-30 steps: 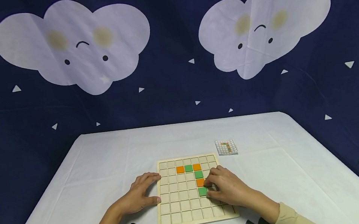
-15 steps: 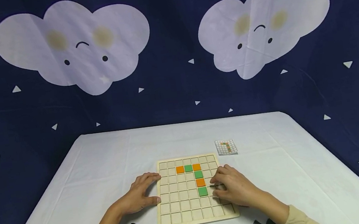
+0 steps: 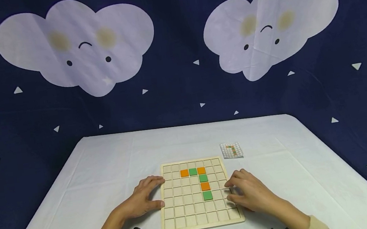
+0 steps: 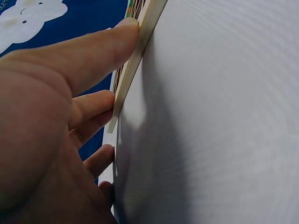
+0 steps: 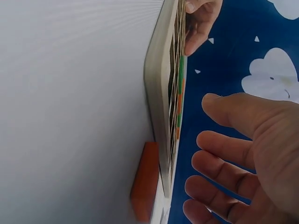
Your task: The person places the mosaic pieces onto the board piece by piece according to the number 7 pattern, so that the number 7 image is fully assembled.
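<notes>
A wooden grid board (image 3: 185,210) lies on the white table. Orange and green square tiles sit in its cells: a short row near the top, from an orange tile (image 3: 184,173), then a column down to a green tile (image 3: 207,195). My left hand (image 3: 140,199) rests its thumb and fingertips against the board's left edge, fingers spread. My right hand (image 3: 250,190) hovers over the board's right edge, fingers loosely bent and holding nothing. In the right wrist view an orange block (image 5: 145,182) lies on the table beside the board; from the head view it is hidden.
A small card (image 3: 231,150) printed with a coloured grid lies behind the board's top right corner. Behind the table (image 3: 112,155) hangs a dark blue cloth (image 3: 182,103) with clouds. Dark straps with devices sit on both wrists.
My right hand has drawn away rightward from the lowest green tile to the board's right edge. The tiles and my left hand have stayed where they were.
</notes>
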`<move>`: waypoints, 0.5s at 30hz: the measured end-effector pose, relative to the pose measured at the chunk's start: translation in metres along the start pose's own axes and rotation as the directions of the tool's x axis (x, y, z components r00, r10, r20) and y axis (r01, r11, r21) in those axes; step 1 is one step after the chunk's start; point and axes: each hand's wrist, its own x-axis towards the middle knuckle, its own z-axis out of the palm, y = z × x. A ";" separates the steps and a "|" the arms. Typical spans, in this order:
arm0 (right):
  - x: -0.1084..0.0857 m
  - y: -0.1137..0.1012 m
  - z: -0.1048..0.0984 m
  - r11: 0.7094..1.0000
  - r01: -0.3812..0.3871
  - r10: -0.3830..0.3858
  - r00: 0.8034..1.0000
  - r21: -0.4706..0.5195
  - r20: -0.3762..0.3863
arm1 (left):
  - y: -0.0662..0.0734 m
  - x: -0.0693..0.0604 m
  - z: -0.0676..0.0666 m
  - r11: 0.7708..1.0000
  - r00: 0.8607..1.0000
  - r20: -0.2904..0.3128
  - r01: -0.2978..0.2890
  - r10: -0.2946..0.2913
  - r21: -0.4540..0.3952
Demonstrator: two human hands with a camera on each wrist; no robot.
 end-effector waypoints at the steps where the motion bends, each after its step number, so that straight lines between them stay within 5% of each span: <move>1: -0.002 0.001 -0.001 1.000 -0.001 0.001 1.000 -0.001 -0.005 | 0.000 0.000 0.000 1.000 1.000 0.000 0.000 0.000 0.001; 15: -0.022 0.014 -0.007 0.999 -0.036 0.036 0.999 0.012 -0.022 | 0.001 0.001 0.000 1.000 1.000 0.014 0.022 -0.022 -0.008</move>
